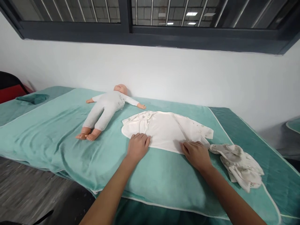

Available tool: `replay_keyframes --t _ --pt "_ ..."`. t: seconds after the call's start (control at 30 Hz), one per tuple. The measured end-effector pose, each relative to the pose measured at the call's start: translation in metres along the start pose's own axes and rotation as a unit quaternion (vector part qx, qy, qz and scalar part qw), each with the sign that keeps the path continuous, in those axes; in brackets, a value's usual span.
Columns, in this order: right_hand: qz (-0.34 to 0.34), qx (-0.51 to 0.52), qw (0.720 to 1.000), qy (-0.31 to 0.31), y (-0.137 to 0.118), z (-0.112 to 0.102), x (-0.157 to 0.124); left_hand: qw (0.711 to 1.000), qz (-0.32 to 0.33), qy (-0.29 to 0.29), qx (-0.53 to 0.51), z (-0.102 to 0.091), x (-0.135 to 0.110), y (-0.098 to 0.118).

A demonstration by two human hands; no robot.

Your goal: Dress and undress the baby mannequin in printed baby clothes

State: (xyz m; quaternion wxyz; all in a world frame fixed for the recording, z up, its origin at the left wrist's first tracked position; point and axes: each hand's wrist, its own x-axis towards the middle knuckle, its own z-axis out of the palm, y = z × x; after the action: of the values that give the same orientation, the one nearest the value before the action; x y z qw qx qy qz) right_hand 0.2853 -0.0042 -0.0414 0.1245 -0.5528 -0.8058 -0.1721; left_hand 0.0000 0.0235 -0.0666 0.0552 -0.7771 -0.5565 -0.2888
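A white baby shirt (164, 128) with small printed figures on its sleeves lies spread on the green blanket (164, 175). At its near edge, on the left, my left hand (138, 145) has its fingers curled over the cloth. My right hand (197, 154) is closed on the same edge farther right, beside a sleeve. The fingertips of both hands are partly hidden in the fabric. To the left, a baby doll (106, 106) in a white body suit lies on its back, arms stretched out, head toward the wall.
Right of my right hand, a crumpled white baby garment (241, 165) lies on the blanket. Behind the bed are a white wall (187, 78) and a dark window frame (164, 36). A red and black object (11, 89) stands at the far left.
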Motion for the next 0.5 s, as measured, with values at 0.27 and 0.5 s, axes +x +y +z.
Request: replay_keyframes --t 0.27,0.5 --pt "0.075 0.157 0.985 -0.005 -0.046 0.003 0.065 0.951 -0.266 0.146 -0.066 -0.001 0.018 -0.069" --pt "0.088 0.202 0.971 -0.092 -0.084 0.056 0.149 0.947 -0.279 0.077 -0.141 0.007 0.037 -0.099"
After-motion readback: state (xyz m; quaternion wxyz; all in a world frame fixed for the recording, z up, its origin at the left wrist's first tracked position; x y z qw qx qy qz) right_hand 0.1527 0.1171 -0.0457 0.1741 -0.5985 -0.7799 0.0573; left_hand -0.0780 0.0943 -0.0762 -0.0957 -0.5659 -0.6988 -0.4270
